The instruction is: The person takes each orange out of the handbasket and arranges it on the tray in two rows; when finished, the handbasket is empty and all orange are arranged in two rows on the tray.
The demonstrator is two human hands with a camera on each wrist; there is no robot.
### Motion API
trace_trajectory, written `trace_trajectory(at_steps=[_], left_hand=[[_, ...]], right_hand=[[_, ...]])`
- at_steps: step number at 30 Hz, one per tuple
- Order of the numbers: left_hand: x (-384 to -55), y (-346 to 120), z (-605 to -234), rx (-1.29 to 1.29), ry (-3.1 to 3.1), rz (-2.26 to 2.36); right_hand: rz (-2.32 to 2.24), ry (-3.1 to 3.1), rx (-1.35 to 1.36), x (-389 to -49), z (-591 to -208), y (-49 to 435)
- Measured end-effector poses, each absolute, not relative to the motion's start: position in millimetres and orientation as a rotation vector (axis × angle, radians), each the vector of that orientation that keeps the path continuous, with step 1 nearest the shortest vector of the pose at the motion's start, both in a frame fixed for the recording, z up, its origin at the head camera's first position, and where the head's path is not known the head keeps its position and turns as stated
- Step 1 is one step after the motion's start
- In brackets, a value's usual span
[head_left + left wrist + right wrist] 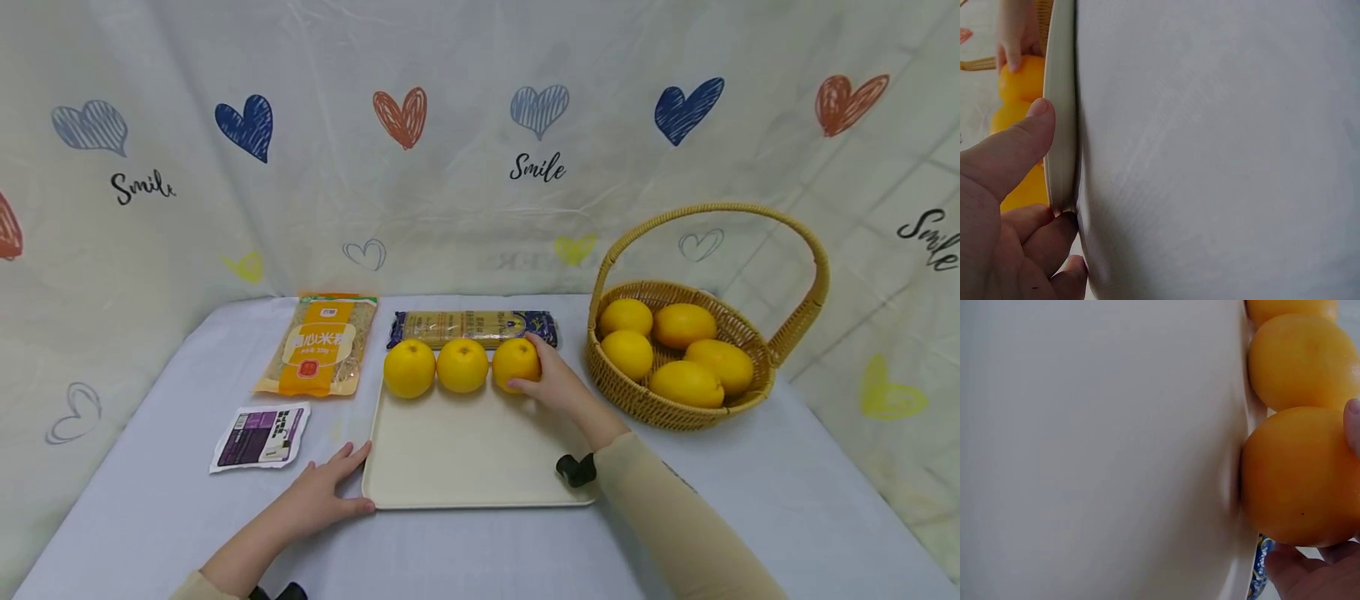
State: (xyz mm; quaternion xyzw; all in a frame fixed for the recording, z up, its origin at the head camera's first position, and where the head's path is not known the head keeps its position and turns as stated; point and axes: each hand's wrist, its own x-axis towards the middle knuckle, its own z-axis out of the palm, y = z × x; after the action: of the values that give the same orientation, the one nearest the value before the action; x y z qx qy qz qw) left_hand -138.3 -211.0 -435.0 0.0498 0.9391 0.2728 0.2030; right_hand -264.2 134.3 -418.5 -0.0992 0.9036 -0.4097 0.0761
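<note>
Grasping the orange (514,367) with the right hand (558,383), at the right end of a row of three by the tray's (480,454) far edge. Reaching forward and leftward with that arm (667,508), to the left of the basket (645,404). Resting the left hand (324,495) against the tray's near left corner, with fingers (351,463) loosely spread.

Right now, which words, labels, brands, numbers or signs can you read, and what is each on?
"Smile": three times, in dark script on the backdrop cloth.
"心米": in the large print on the orange bag; its other text is too blurred.
Faint reversed letters low on the cloth: unclear.
Purple packet: print too small.
Blue and gold packet: too small.
Right sleeve: dark mark, perhaps lettering, unreadable.
</note>
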Motion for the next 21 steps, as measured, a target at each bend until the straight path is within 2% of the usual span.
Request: trace_trajectory(at_steps=[21], left_hand=[[-138.0, -209.9, -432.8, 0.139, 2.62, 0.768]], right_hand=[[-1.303, 2.682, -0.245, -264.0, -422.9, 127.0]])
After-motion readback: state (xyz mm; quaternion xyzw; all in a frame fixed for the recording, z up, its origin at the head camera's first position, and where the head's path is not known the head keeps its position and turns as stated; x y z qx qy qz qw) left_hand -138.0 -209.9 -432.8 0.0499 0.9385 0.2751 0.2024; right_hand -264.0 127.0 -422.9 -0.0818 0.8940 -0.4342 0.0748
